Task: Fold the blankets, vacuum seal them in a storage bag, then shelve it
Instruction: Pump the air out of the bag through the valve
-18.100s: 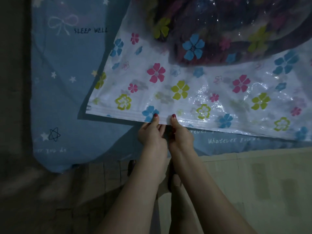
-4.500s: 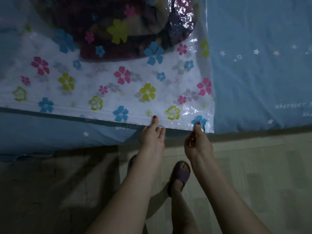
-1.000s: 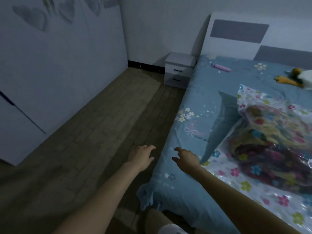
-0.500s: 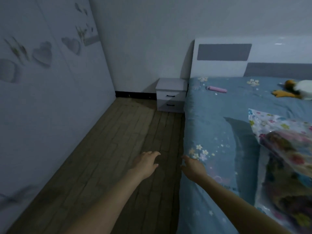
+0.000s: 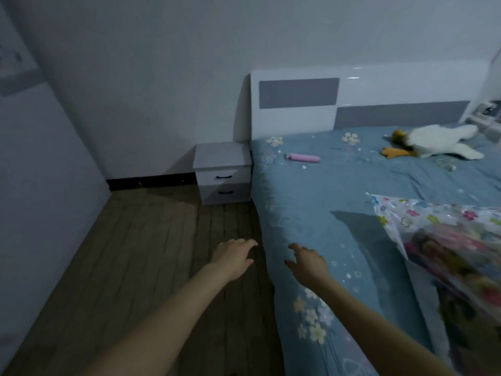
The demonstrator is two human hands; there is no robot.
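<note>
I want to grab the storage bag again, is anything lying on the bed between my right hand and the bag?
Nothing visible does. The right hand hangs open over the bed's near edge, and only bare blue bedsheet lies between it and the storage bag to its right. The pink tube and plush toy lie farther off, near the headboard.

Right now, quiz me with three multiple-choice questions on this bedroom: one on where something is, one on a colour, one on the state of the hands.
1. Where is the nightstand?
A. beside the bed's head end
B. on the bed
C. at the bed's foot

2. What colour is the bed sheet?
A. red
B. blue
C. black

3. What are the hands doing?
A. gripping the storage bag
B. holding the plush toy
C. stretched forward, empty

Answers: 1 A, it stands against the headboard; 2 B, blue with small flowers; 3 C, the left hand and right hand hold nothing, the storage bag lies apart.
</note>
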